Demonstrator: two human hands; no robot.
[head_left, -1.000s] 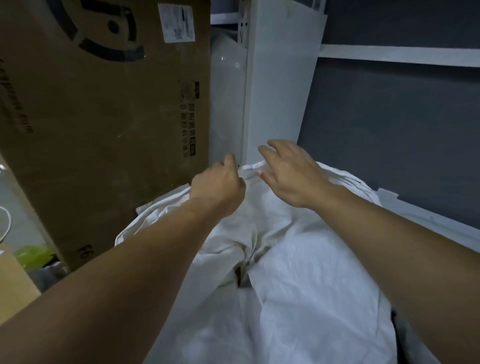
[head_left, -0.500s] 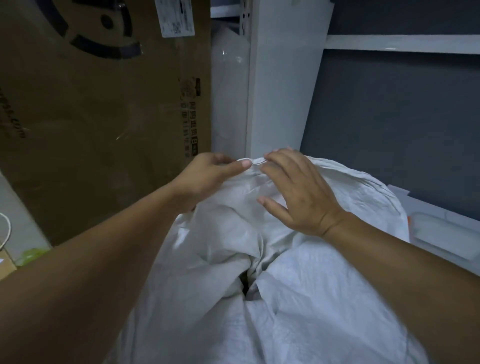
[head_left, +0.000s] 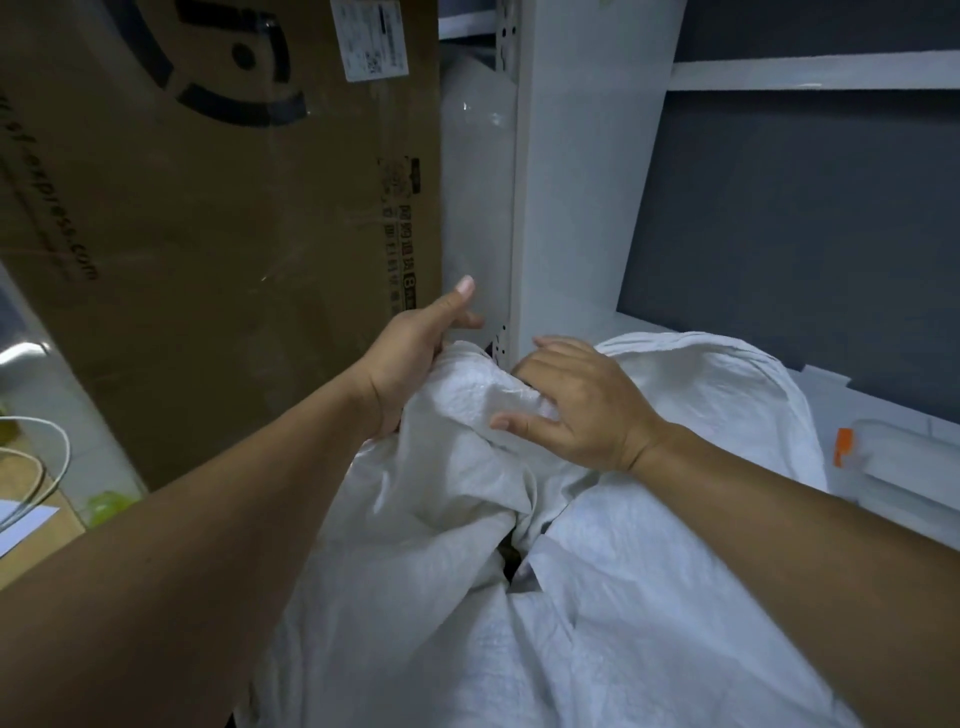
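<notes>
A large white woven sack (head_left: 597, 597) fills the lower middle, crumpled, with a dark gap in its folds. Its top edge is bunched into a fold between my hands. My left hand (head_left: 415, 353) lies against the left side of that fold, thumb up and forefinger straight; its other fingers are hidden behind the cloth. My right hand (head_left: 576, 410) sits on top of the fold, its fingers curved over the far side and its thumb on the near side, gripping it.
A big brown cardboard box (head_left: 208, 234) leans close on the left. A white shelf post (head_left: 571, 182) and a dark grey panel (head_left: 805, 218) stand behind the sack. A white ledge with an orange-tagged item (head_left: 844, 447) is at right. Cables (head_left: 47, 467) lie at far left.
The sack's top edge has been folded over and bunched. My left hand let go of its pinch and moved to the side; my right hand closed over the fold.
</notes>
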